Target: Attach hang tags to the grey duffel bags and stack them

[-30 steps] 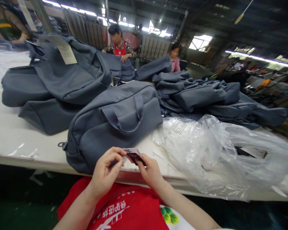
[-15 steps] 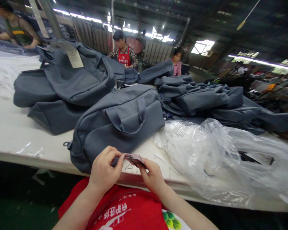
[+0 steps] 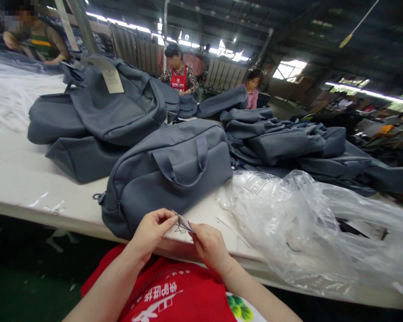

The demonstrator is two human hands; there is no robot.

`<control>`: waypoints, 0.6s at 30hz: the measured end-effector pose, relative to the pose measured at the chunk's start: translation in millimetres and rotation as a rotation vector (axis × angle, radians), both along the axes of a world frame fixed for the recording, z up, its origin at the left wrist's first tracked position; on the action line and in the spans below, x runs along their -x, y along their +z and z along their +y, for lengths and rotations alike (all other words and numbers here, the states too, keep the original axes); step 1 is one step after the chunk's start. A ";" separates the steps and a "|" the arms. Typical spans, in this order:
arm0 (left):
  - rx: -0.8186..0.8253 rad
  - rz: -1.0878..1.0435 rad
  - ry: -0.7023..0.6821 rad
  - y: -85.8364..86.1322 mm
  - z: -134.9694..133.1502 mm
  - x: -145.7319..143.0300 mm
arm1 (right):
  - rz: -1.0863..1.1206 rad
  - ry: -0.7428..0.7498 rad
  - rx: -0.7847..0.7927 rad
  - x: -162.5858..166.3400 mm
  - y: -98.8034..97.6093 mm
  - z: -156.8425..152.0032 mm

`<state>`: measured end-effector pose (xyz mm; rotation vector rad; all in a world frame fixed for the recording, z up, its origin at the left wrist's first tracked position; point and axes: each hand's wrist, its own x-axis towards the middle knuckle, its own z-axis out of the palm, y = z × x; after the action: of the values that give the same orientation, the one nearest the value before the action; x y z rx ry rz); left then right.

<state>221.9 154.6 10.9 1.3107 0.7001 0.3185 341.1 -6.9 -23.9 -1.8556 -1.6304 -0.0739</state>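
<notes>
Both hands' fingers point(image 3: 168, 220) pinched together, touching.

The person wears a red garment across the chest, seen below the wrists, with white printed characters running slantwise over the cloth beneath the left hand point(image 3: 151, 232). A white stroke or underline sits under those characters. Further toward the elbow of the right hand point(image 3: 210, 246), the red gives way to a white patch bearing a green, leaf-like print. Both forearms are bare from the garment up to the wrists: no sleeves, cuffs or gloves cover them. The fingers of both hands are bare too, with short nails; whether any ring is worn cannot be told.
</notes>
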 end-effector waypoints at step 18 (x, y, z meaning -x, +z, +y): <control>-0.152 -0.035 0.027 0.3 11.9 6.5 | 0.076 -0.077 0.060 -4.6 -7.0 -0.4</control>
<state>215.3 166.5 11.3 1.4373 0.6749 0.4226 345.7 -7.3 -31.0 -1.9426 -1.5248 0.0126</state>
